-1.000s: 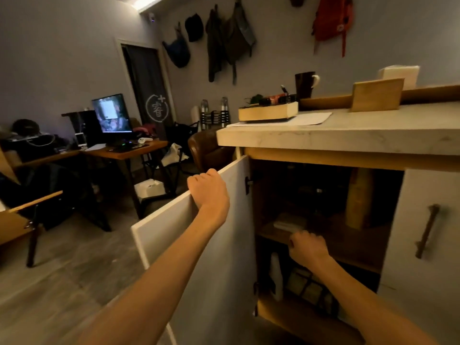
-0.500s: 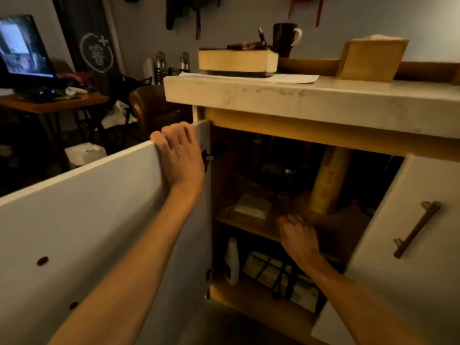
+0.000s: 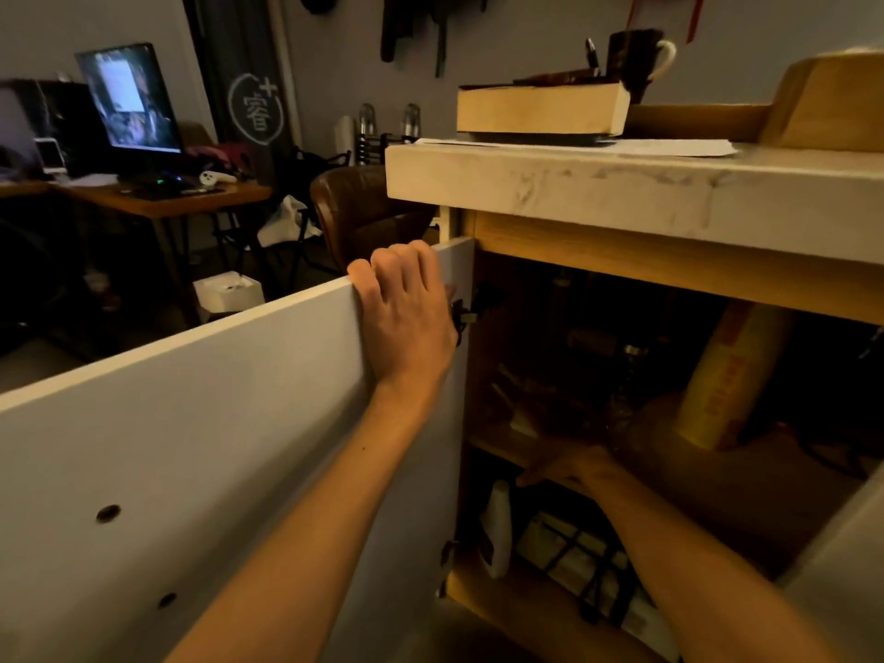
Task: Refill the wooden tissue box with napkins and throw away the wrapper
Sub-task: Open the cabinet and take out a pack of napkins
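The left hand (image 3: 406,318) was hooked over the top edge of the open white cabinet door (image 3: 191,423), fingers curled across the edge and palm flat against its inner face, holding the door and nothing else. The right hand (image 3: 569,466) reached into the dim cabinet at the front edge of the middle shelf (image 3: 497,445), its fingers pointing left and fairly flat; whether it had closed on anything could not be told in the gloom. No napkin pack could be made out for certain: a small pale flat object (image 3: 524,425) lay on the shelf just up and left of the right hand, too dark to name, and a tall yellow roll (image 3: 727,375) stood upright farther right. The right hand was clearly the nearer one to whatever the shelf held, so the pick would probably fall to it, with a short reach forward and to the left. The wooden tissue box (image 3: 832,107) sat up on the marble tabletop (image 3: 622,193) at the far right, well above and apart from both hands, partly cut off by the frame, so its long axis and which way its opening faced could not be judged. A second, flatter wooden box (image 3: 540,110) lay to its left, long side toward the camera.
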{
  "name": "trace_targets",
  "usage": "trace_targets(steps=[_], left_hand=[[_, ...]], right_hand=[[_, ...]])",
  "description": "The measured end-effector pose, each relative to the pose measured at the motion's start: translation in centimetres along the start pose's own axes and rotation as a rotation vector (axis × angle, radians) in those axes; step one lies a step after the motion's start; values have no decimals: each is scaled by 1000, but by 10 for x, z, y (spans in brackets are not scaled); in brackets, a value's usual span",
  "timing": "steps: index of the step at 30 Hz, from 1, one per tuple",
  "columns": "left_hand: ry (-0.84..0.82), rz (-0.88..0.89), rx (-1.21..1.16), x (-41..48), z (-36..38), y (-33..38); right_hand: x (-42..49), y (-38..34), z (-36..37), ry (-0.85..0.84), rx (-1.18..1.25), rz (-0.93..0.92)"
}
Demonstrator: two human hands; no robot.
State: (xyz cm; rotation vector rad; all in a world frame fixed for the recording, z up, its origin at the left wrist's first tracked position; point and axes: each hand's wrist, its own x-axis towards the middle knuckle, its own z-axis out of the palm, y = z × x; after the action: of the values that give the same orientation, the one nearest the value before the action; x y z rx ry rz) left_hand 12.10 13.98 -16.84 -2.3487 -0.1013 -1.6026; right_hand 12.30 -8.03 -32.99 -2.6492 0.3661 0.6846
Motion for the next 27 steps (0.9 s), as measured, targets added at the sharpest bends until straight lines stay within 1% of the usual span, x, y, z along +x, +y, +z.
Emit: trace_targets(steps=[1,3,4,5,6,7,9,10,11,12,14,17,19,20,22,24,26,27], left_hand=[[-5,1,-7,0,1,-1],[-20,0,-20,2,2,-2],[-29,-2,-27,3,2,-3],[-40,-3,-31,4,1,-4],[-54,-3,-32,5,0,-5],[-73,-2,-36,6,-3,-5],[-131,2,-55,9,-11,-7],[-172,8,-70,10,-16,-9],[-216,18,-90,11,-21,-11],[-263,34,-119,11,-27,-14],[-357,92,-165,14,-40,-24],[-525,261,-197,27,-59,-52],[-675,340,-272,44,-68,-70],[-751,368,-295,50,-76,-80],[-890,417,-306,59,-95,-97],[-1011,449,-328,59,-111,-111],[-1128,455,-422,51,-128,-129],[-1179,447,-511,46,-138,-137]], right_hand=[[0,3,5,57,-50,-43],[-4,7,16,258,-159,-160],[-10,8,19,349,-172,-203],[-19,9,25,408,-214,-239],[-30,10,31,459,-303,-276],[-39,12,39,563,-412,-316],[-60,11,55,739,-587,-340],[-70,9,63,772,-647,-328],[-80,9,73,747,-631,-324],[-90,9,81,690,-562,-304],[-116,13,99,477,-260,-211],[-158,25,117,413,275,-167],[-172,30,115,348,567,-175],[-183,32,112,326,668,-193],[-205,34,99,328,724,-261],[-223,34,85,322,702,-342],[-241,31,68,327,697,-418],[-249,29,59,335,707,-446]])
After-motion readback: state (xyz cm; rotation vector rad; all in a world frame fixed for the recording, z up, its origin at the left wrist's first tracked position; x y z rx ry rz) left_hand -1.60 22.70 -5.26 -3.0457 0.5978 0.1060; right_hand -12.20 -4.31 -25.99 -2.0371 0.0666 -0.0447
